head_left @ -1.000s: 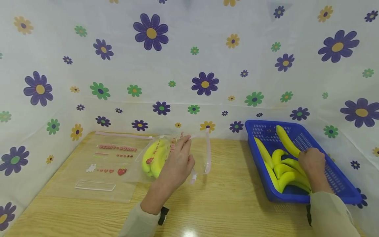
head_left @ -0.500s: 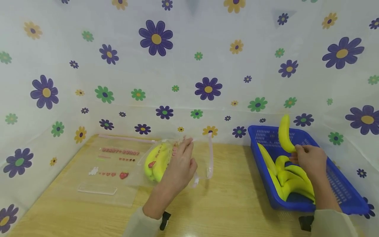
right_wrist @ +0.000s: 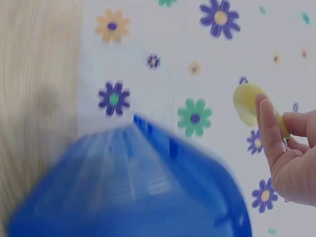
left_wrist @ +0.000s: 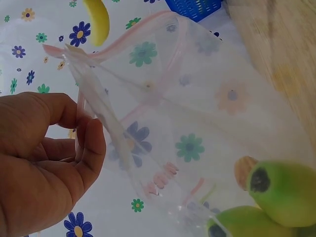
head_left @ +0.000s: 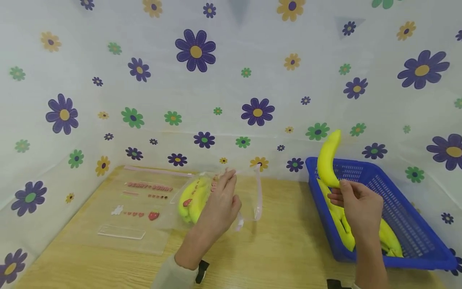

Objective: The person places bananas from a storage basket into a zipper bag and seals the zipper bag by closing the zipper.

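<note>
- The right hand [head_left: 362, 206] pinches a curved, smooth yellow banana [head_left: 327, 160] by its lower end between thumb and fingers; the banana stands nearly upright, its other end pointing up, above the near-left part of the basket.
- That basket, a rectangular blue plastic one with slotted walls [head_left: 426, 263], sits at the right side of the light wood-grain counter [head_left: 274, 249].
- More yellow bananas [head_left: 390, 239] lie inside the basket, partly hidden behind the right hand and wrist.
- The left hand [head_left: 218, 206] pinches the edge of a clear plastic zip bag with a pink-trimmed mouth [head_left: 259, 188]; in the left wrist view the mouth gapes beside the fingers.
- Inside this bag, left of the left hand, rests a group of yellow bananas with greenish ends [head_left: 191, 200].
- A second bag, flat translucent plastic with red lettering, small hearts and a strawberry print [head_left: 151, 237], lies on the counter further left, next to the filled one.
- White cloth printed with purple, green and orange flowers [head_left: 223, 52] hangs behind everything.
</note>
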Demonstrator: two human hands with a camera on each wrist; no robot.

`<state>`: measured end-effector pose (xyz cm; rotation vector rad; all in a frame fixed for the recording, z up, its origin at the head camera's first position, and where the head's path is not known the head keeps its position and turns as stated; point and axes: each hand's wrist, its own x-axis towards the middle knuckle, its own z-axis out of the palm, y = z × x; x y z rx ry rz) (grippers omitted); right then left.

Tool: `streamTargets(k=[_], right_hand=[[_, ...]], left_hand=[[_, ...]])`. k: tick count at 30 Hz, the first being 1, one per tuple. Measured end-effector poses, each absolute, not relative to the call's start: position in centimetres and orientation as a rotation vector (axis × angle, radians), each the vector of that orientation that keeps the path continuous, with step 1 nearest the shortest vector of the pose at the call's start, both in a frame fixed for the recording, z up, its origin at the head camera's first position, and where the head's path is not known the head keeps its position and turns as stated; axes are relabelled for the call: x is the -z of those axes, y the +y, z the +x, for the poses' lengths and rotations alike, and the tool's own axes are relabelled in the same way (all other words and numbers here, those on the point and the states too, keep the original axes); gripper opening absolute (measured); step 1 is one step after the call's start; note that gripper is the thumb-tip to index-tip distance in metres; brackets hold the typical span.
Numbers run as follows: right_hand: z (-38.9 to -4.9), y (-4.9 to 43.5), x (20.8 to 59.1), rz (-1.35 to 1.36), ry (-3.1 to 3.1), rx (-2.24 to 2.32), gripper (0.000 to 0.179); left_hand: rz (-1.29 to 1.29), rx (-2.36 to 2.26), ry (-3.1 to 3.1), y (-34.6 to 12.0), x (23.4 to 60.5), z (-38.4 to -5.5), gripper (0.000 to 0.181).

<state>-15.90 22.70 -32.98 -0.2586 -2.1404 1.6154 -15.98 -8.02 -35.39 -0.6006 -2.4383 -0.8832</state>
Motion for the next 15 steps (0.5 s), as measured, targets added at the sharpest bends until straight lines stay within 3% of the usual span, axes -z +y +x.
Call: streamTargets(k=[15], right_hand=[[-14.8,18.9,33.9,0.059,-2.333,-1.553,0.03]], left_hand=[[-0.593,0.826,-2.417,-8.2,35.4,-16.1,0.049]])
